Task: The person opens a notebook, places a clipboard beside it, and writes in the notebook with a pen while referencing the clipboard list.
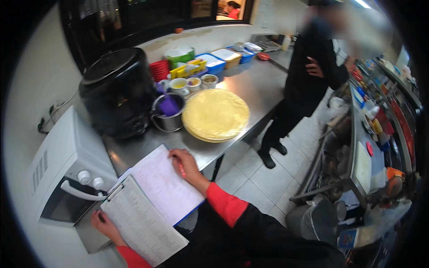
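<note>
An open notebook (165,181) with lined pages lies at the steel counter's near edge. Over its left part rests a clipboard (143,221) carrying a printed sheet. My right hand (184,165) is on the notebook's right page, its fingers closed round a red pen (182,169). At the clipboard's left edge is my left hand (106,227), fingers curled; whether it grips the board is hard to see. Beyond the notebook sits a round yellow stack (216,115) with a shiny wrapped top, beside a metal pot (168,111) holding a purple utensil (169,105).
A white microwave (73,165) stands at the left, a large black cooker (117,91) behind it. Cups, red bowls (159,70) and blue tubs (213,64) line the wall. A person in black (310,67) stands right of the counter (263,91). A grey bin (313,219) is lower right.
</note>
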Available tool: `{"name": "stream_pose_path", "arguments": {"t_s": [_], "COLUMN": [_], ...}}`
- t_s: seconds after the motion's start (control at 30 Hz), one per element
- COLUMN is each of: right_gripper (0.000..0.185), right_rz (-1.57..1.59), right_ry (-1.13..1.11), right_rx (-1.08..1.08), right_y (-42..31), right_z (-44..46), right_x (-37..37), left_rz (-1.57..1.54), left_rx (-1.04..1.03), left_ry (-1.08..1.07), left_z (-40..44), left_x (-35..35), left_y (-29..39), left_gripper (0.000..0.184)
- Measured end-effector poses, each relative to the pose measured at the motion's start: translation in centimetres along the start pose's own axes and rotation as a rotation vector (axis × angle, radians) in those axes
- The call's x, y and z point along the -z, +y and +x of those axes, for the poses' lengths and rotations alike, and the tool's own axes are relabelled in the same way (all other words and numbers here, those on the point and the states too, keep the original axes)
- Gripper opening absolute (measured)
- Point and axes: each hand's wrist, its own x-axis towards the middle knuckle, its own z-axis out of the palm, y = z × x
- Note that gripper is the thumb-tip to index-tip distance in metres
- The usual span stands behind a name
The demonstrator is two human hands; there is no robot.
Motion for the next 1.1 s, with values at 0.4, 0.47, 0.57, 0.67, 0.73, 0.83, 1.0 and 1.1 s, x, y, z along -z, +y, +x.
{"name": "stream_pose_path", "arguments": {"t_s": [0.4, 0.47, 0.57, 0.67, 0.73, 0.83, 1.0, 1.1], "right_gripper": [0.021, 0.021, 0.021, 0.021, 0.021, 0.022, 0.021, 0.020], "right_rz": [-0.064, -0.082, -0.079, -0.081, -0.069, -0.065, -0.059, -0.038], "right_ry": [0.017, 0.002, 0.023, 0.026, 0.027, 0.023, 0.047, 0.049], "right_rx": [0.024, 0.018, 0.049, 0.050, 0.041, 0.022, 0.037, 0.029], "right_y": [-1.9, -1.4, -1.3, -0.8, -1.5, -1.3, -1.1, -1.1], "right_z": [0.4, 0.4, 0.4, 0.3, 0.3, 0.3, 0.2, 0.2], "right_x": [0.7, 0.7, 0.5, 0.4, 0.5, 0.3, 0.3, 0.2], "left_rz": [-0.047, -0.044, -0.039, -0.023, -0.005, -0.011, -0.061, -0.105], "left_rx": [0.081, 0.085, 0.057, 0.044, 0.028, 0.072, 0.096, 0.088], "left_ry": [0.017, 0.020, 0.026, 0.045, 0.040, 0.008, -0.009, -0.019], "left_z": [-0.1, -0.1, -0.1, -0.2, -0.1, -0.1, -0.1, 0.0], "left_x": [0.6, 0.6, 0.5, 0.4, 0.5, 0.7, 0.5, 0.1], "left_y": [2.3, 2.3, 2.1, 2.1, 2.2, 2.7, 2.1, 1.1], "left_gripper": [0.018, 0.017, 0.017, 0.016, 0.016, 0.018, 0.018, 0.019]}}
